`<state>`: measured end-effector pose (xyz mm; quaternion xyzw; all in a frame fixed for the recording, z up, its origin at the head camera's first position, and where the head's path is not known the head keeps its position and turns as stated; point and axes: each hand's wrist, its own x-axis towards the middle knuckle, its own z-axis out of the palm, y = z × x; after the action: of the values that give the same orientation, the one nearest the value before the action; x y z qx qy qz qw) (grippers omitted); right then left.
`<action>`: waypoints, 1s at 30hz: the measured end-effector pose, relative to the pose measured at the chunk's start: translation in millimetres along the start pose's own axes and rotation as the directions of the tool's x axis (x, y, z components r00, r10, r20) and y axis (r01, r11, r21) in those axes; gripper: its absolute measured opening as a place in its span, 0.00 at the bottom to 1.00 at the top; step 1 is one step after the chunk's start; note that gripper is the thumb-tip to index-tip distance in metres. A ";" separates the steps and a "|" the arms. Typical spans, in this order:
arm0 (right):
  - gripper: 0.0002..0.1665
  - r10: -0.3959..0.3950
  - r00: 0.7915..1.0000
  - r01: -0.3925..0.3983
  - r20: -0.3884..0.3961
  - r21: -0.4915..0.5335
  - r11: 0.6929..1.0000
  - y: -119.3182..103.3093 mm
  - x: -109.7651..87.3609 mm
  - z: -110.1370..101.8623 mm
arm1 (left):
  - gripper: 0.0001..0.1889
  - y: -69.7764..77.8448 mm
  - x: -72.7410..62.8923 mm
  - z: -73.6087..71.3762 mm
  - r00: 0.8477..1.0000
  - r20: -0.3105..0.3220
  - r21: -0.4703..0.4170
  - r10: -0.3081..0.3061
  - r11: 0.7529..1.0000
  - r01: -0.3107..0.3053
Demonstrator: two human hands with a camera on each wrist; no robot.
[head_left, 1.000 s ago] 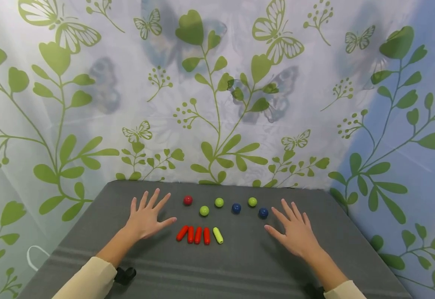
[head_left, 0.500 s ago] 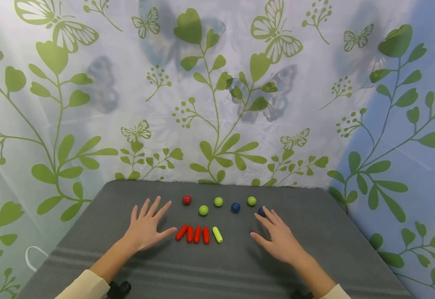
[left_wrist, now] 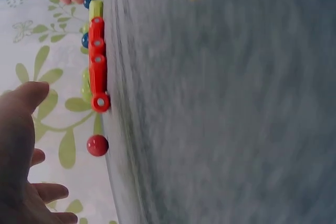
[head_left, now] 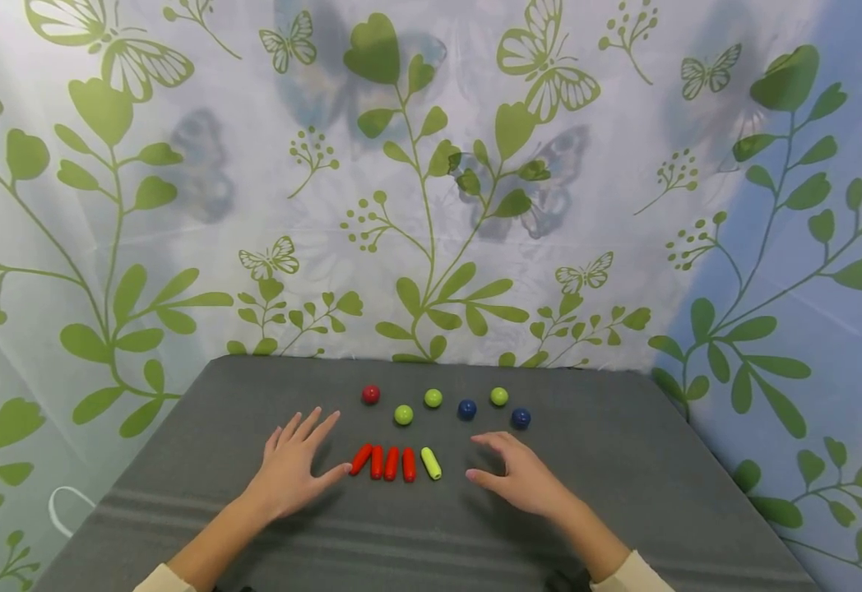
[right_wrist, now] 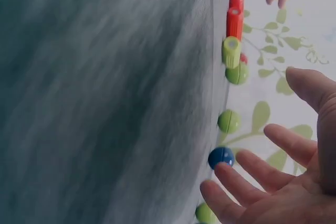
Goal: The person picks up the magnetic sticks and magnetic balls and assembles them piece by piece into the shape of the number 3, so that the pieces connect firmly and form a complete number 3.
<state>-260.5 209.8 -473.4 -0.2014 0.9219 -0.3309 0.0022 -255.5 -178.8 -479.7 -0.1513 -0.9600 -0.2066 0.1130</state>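
Observation:
Several red ribbed cylinders [head_left: 391, 464] lie side by side in a row on a dark grey table, with holes showing in their ends in the left wrist view. One yellow-green cylinder [head_left: 431, 464] lies at the row's right end. My left hand [head_left: 286, 475] is spread over the table, its thumb tip beside the leftmost red cylinder. To the right of the yellow-green one hovers my right hand [head_left: 526, 477], thumb and fingers apart and pointing left, holding nothing. Behind the row are a red ball [head_left: 371, 395], green balls [head_left: 433, 398] and blue balls [head_left: 466, 409].
The grey cloth-covered table [head_left: 416, 534] ends at the back against a white curtain [head_left: 312, 205] printed with green leaves and butterflies. The curtain also hangs at both sides. A white loop [head_left: 61, 510] shows by the table's left edge.
My right hand has moved left and toward me, near the yellow-green cylinder, its fingers drawing closer together. The left hand has sunk slightly nearer me. The cylinders and balls lie unmoved.

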 end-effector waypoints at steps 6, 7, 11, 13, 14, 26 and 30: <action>0.34 -0.009 0.997 0.006 0.071 0.051 0.999 -12.4 10.0 10.7 | 0.41 9.2 -6.0 0.7 0.999 0.044 -0.081 -0.003 0.997 0.006; 0.34 -0.015 0.997 0.010 0.079 0.060 0.998 -14.6 11.7 12.6 | 0.40 10.8 -6.8 1.1 0.999 0.054 -0.100 -0.002 0.995 0.007; 0.31 -0.025 0.995 0.017 0.096 0.090 0.996 -18.6 19.0 20.8 | 0.36 17.5 -10.3 3.6 0.996 0.089 -0.184 0.013 0.983 0.004; 0.29 -0.022 0.994 0.012 0.107 0.100 0.995 -19.1 22.7 23.6 | 0.34 21.2 -12.9 3.7 0.993 0.111 -0.233 0.034 0.972 -0.007; 0.28 -0.017 0.994 0.005 0.112 0.100 0.995 -18.9 24.7 25.1 | 0.33 22.9 -14.3 3.7 0.991 0.122 -0.251 0.049 0.968 -0.017; 0.19 0.111 0.990 -0.117 0.089 0.065 0.991 -27.1 44.6 39.0 | 0.23 39.3 -28.4 -0.1 0.965 0.201 -0.393 0.166 0.916 -0.075; 0.17 0.157 0.984 -0.162 0.081 0.070 0.984 -29.3 47.2 41.8 | 0.21 43.1 -33.0 1.9 0.962 0.217 -0.461 0.166 0.886 -0.049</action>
<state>-287.3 146.2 -482.0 -0.1391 0.9211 -0.3567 0.0711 -210.6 -148.6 -475.0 -0.2514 -0.8823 -0.3964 -0.0357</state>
